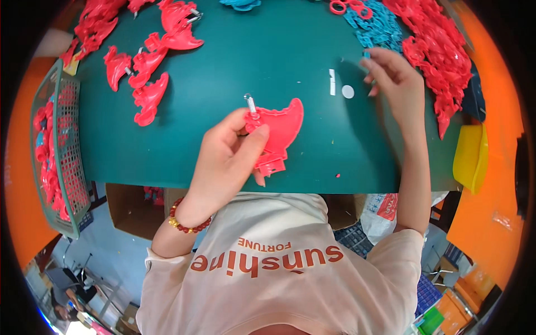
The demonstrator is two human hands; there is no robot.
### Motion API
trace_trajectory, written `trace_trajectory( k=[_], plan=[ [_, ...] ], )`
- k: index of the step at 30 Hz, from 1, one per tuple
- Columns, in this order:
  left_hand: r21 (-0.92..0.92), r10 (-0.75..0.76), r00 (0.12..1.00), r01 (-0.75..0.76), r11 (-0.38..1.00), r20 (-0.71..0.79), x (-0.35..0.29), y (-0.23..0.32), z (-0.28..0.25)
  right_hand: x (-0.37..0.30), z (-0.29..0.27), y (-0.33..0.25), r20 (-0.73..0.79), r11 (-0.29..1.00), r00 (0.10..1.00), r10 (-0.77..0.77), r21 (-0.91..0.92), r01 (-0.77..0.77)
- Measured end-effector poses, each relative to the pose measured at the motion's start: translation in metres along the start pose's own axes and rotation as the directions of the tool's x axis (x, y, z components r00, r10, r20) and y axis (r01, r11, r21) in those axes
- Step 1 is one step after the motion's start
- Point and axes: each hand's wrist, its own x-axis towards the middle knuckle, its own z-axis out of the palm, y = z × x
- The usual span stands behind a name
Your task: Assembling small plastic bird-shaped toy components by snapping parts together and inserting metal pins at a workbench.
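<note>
My left hand [223, 156] grips a red plastic shell piece [286, 125], curved to a point at its upper right, over the near middle of the green table. A metal spring [250, 104] sticks up from the piece's top left, beside my thumb and fingers. To the right, my right hand [397, 84] pinches a small blue plastic part [366, 55] between thumb and fingertips. Just beyond it lies a heap of small blue plastic parts [379, 25]. Several red shell pieces [149, 99] with metal springs lie at the table's far left.
A large heap of red shells [441, 58] lines the right edge, with a yellow bin [470, 159] nearer. Red loop handles [350, 8] lie by the blue heap. At left stands a green basket [71, 151] of red and blue pieces. A cardboard box [131, 209] sits below the table edge.
</note>
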Motion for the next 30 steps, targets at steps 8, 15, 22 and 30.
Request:
trace_trajectory(
  k=[8, 15, 22, 30],
  plan=[
    [0.099, -0.011, 0.999, 0.007, 0.995, 0.044, -0.001, -0.004, 0.009, -0.049, 0.048, -0.061, 0.263, 0.947, 0.911, -0.317, 0.030, 0.321],
    [0.026, -0.082, 0.993, 0.080, 0.996, 0.080, -0.001, -0.001, 0.007, -0.052, 0.055, -0.051, 0.312, 0.894, 0.862, -0.400, -0.075, 0.442],
    [0.016, -0.089, 0.991, 0.088, 0.996, 0.100, 0.001, -0.004, 0.004, -0.053, 0.057, -0.049, 0.294, 0.762, 0.771, -0.564, -0.173, 0.623],
    [0.025, -0.049, 0.994, 0.047, 0.999, 0.099, -0.001, -0.005, 0.006, -0.051, 0.047, -0.061, 0.425, 0.885, 0.834, -0.353, -0.139, 0.445]
  ],
)
